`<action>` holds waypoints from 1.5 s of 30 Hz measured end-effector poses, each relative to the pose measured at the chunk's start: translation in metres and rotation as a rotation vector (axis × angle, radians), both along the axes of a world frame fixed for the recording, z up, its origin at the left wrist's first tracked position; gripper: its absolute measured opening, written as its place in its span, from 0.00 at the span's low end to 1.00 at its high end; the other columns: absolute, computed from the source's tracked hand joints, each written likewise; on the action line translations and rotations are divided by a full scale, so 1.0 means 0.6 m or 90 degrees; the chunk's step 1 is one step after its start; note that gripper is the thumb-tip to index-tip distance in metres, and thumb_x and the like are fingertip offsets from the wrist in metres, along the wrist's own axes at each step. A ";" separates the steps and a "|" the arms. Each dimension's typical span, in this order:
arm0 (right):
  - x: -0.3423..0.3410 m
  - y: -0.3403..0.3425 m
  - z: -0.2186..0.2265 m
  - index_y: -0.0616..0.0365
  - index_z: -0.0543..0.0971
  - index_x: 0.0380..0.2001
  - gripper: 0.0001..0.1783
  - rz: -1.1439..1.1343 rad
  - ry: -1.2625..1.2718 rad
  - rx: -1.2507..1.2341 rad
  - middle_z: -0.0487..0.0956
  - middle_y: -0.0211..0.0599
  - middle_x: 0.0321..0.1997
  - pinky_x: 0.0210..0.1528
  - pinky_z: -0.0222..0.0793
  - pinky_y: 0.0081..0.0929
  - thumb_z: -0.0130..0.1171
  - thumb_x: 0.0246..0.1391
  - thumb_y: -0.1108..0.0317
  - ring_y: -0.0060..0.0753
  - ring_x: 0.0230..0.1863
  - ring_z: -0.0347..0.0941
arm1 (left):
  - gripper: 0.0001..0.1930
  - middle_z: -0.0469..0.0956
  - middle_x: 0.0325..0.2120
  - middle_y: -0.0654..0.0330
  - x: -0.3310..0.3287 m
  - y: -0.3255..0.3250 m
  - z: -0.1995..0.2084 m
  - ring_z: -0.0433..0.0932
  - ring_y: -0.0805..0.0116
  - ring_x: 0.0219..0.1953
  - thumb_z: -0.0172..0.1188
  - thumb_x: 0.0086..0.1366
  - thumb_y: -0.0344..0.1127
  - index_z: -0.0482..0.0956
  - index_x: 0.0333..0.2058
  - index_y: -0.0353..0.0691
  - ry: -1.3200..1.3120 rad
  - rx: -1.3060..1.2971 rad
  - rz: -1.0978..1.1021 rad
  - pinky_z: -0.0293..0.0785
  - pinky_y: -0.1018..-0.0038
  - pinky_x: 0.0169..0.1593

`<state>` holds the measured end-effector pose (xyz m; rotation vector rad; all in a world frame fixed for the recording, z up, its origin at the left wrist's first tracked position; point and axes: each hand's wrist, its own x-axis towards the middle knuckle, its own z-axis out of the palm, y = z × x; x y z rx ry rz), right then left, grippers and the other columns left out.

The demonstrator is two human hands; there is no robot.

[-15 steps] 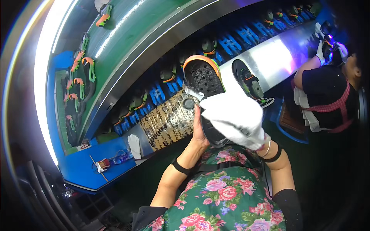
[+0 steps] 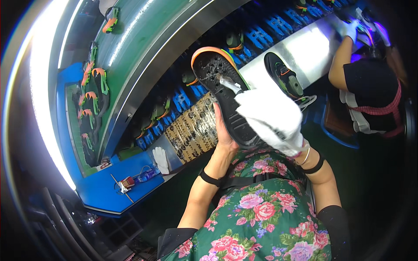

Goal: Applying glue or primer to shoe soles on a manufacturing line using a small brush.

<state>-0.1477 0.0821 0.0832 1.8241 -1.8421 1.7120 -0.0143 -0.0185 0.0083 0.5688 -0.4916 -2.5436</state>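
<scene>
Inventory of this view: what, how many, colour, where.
sole: 1, black with orange rim, in left hand
brush-like tool: 1, pale, in right hand
bench: 1, silver, beyond sole
shoe: 1, black, on bench
cardboard: 1, brown, on bench
glove: 1 or more, white, left of cardboard
table: 1, blue, lower left
bottle: 1, purple-blue, on table
block: 1, reddish, beside bottle
stick: 1, brown, on table
shoe parts: several, black/orange/green, left
blue holders: many, blue, behind bench
lamp: 1, white, far left
co-worker: 1, black top, upper right
apron: 1, green floral, bottom
left hand: 1, bare, at sole's side
right hand: 1, white-gloved, beside sole
</scene>
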 end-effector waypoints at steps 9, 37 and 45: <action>0.014 0.010 -0.027 0.60 0.87 0.38 0.09 0.021 -0.049 0.004 0.88 0.42 0.44 0.52 0.80 0.37 0.67 0.51 0.77 0.43 0.47 0.85 | 0.50 0.71 0.64 0.47 -0.022 -0.011 0.018 0.74 0.42 0.62 0.41 0.67 0.78 0.61 0.70 0.39 0.100 0.055 0.002 0.70 0.47 0.67; -0.009 0.035 -0.046 0.56 0.88 0.36 0.09 0.188 -0.188 0.014 0.88 0.39 0.40 0.45 0.81 0.34 0.71 0.48 0.75 0.41 0.42 0.85 | 0.59 0.70 0.59 0.42 -0.046 -0.055 -0.014 0.75 0.42 0.55 0.49 0.55 0.86 0.62 0.68 0.38 0.242 0.109 -0.066 0.80 0.49 0.53; 0.001 0.045 -0.045 0.54 0.89 0.35 0.08 0.303 -0.340 0.063 0.88 0.37 0.39 0.45 0.80 0.34 0.71 0.49 0.73 0.38 0.41 0.85 | 0.55 0.66 0.63 0.41 -0.027 -0.072 -0.018 0.71 0.43 0.55 0.59 0.55 0.80 0.64 0.68 0.40 0.265 0.119 -0.135 0.73 0.50 0.55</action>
